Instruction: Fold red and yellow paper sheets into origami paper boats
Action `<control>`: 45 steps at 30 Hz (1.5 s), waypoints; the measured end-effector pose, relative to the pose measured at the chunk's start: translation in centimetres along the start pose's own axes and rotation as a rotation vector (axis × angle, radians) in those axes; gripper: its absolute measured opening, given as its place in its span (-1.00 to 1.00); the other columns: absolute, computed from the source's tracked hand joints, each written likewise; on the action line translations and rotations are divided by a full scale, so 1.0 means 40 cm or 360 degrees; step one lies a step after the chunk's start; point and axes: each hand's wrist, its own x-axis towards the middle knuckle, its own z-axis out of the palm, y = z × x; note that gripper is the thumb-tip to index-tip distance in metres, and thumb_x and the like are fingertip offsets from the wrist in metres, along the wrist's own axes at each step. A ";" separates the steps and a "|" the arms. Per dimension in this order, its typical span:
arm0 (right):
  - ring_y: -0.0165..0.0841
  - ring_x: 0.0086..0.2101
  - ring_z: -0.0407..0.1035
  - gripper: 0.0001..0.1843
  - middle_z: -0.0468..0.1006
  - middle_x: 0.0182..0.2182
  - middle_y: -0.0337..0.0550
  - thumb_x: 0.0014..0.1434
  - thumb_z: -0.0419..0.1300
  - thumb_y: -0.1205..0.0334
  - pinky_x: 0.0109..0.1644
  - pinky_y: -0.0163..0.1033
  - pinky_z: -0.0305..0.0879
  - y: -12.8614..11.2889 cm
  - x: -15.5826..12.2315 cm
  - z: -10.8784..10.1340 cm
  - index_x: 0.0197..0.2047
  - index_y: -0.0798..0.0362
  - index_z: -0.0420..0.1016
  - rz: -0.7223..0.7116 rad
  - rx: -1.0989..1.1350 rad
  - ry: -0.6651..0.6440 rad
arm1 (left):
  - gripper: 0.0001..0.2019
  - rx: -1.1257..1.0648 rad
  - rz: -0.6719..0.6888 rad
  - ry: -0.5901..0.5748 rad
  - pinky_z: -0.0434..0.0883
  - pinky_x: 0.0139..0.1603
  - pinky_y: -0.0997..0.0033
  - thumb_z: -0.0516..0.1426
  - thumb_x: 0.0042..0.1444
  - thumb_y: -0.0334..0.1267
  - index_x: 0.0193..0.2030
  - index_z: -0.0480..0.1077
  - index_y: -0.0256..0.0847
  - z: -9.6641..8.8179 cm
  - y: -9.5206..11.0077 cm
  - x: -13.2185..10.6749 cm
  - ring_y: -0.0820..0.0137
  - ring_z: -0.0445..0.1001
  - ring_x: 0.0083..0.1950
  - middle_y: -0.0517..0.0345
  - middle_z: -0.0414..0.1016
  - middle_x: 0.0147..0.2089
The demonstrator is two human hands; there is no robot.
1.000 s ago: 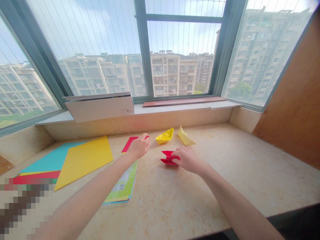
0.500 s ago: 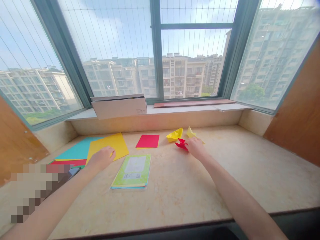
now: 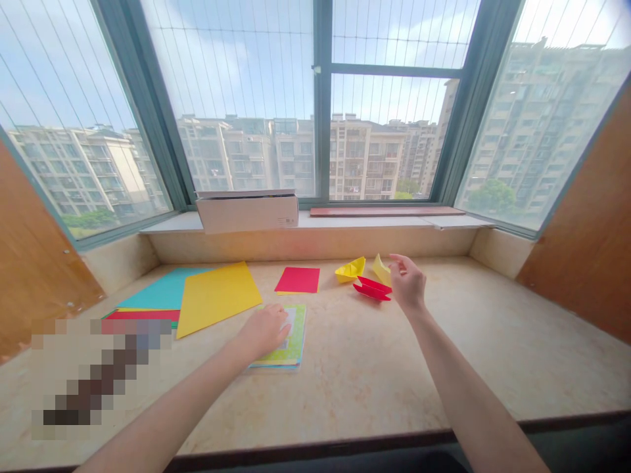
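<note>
A red folded paper boat (image 3: 373,288) lies on the beige stone counter (image 3: 374,368). My right hand (image 3: 407,284) hovers just right of it, fingers apart and lifted, holding nothing. Behind the red boat stand two yellow paper boats (image 3: 350,269) (image 3: 381,268). My left hand (image 3: 266,330) rests palm down on a green pack of paper (image 3: 290,341), fingers loosely curved over it. A small red square sheet (image 3: 298,280) lies behind the pack.
Large yellow (image 3: 217,295), teal (image 3: 162,292) and red sheets (image 3: 140,315) are spread at the left. A white cardboard box (image 3: 248,210) stands on the window ledge. Wooden panels flank both sides. A pixelated patch covers the lower left.
My right hand has let go of the red boat near the yellow boats and lifted off it. My left hand moved from the yellow sheet onto the green pack.
</note>
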 end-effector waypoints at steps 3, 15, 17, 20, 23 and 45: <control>-0.10 -0.31 0.58 -0.47 0.72 -0.27 0.14 0.28 -0.04 0.06 -0.22 -0.10 0.44 0.027 -0.019 0.004 -0.02 0.18 0.66 0.0094 0.0066 0.0075 | -0.75 -0.0007 0.0041 -0.0015 0.44 0.09 0.11 0.03 0.34 -0.30 -0.12 0.54 -0.31 0.018 0.037 -0.015 0.08 0.52 0.06 -0.17 0.57 -0.02; -0.17 -0.37 0.55 -0.59 0.74 -0.26 -0.01 0.22 0.07 0.06 -0.25 -0.15 0.44 0.021 -0.108 0.025 -0.12 0.06 0.69 -0.0030 0.0195 -0.0290 | -0.75 -0.0064 -0.0097 0.0028 0.50 0.10 0.04 0.15 0.38 -0.17 0.07 0.46 -0.26 0.061 -0.053 0.147 0.21 0.52 0.07 -0.02 0.51 0.08; -0.17 -0.35 0.55 -0.59 0.74 -0.23 -0.01 0.22 0.08 0.06 -0.22 -0.14 0.44 0.018 -0.110 0.024 -0.12 0.06 0.68 -0.0052 0.0196 -0.0294 | -0.65 -0.0096 -0.0151 0.0075 0.53 0.07 0.04 0.18 0.35 -0.14 0.19 0.40 -0.22 0.079 -0.071 0.198 0.19 0.52 0.09 -0.06 0.45 0.18; -0.18 -0.37 0.54 -0.61 0.74 -0.25 -0.02 0.23 0.08 0.07 -0.23 -0.13 0.44 0.019 -0.106 0.015 -0.13 0.05 0.68 -0.0063 0.0182 -0.0272 | -0.64 -0.0148 -0.0258 0.0136 0.53 0.07 0.04 0.18 0.35 -0.14 0.21 0.39 -0.22 0.108 -0.095 0.251 0.19 0.51 0.09 -0.06 0.44 0.20; -0.19 -0.40 0.53 -0.62 0.73 -0.30 -0.04 0.25 0.07 0.08 -0.26 -0.13 0.43 0.019 -0.101 0.008 -0.15 0.04 0.69 -0.0074 0.0171 -0.0255 | -0.65 -0.0189 -0.0319 0.0148 0.53 0.07 0.04 0.18 0.35 -0.14 0.20 0.39 -0.22 0.126 -0.118 0.272 0.19 0.51 0.09 -0.06 0.45 0.19; -0.17 -0.32 0.57 -0.63 0.74 -0.25 -0.03 0.22 0.09 0.10 -0.20 -0.11 0.48 0.009 -0.106 0.002 -0.15 0.05 0.69 -0.0074 0.0191 -0.0320 | -0.65 -0.0112 -0.0144 0.0028 0.52 0.09 0.03 0.18 0.36 -0.13 0.19 0.40 -0.22 0.121 -0.115 0.273 0.19 0.51 0.10 -0.06 0.45 0.19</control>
